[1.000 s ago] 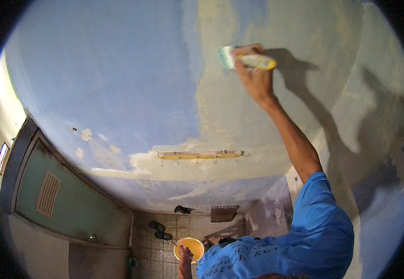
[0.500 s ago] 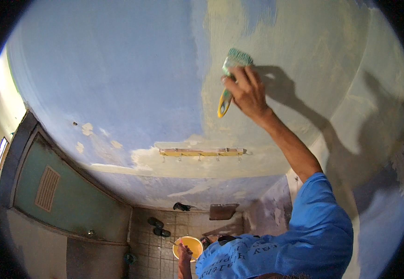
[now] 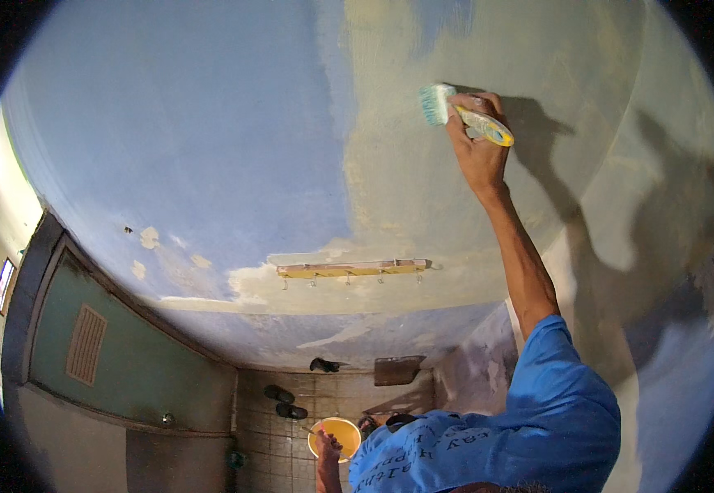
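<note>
My right hand (image 3: 478, 135) is closed around a wide flat paintbrush (image 3: 486, 126) with green-white bristles and a yellow-and-white handle. Its bristles point left, at or close to the pale yellowish painted part of the wall (image 3: 422, 189); whether they touch cannot be told. Left of that coat, the wall is blue (image 3: 209, 123). Low down, my left hand (image 3: 328, 446) is curled over a round bucket (image 3: 345, 427) with a yellow-orange inside. A thin, pinkish-tipped thing shows at its fingers, too small to name.
A hook rail (image 3: 353, 271) is fixed across the wall below the brush. To the lower left stands a green door (image 3: 127, 345) with a vent. Dark slippers (image 3: 285, 403) and a brown flat board (image 3: 398, 370) are on or near the tiled floor (image 3: 270, 460).
My right hand has moved right and slightly up. The brush has turned from bristles up to bristles left. My left hand stays at the bucket.
</note>
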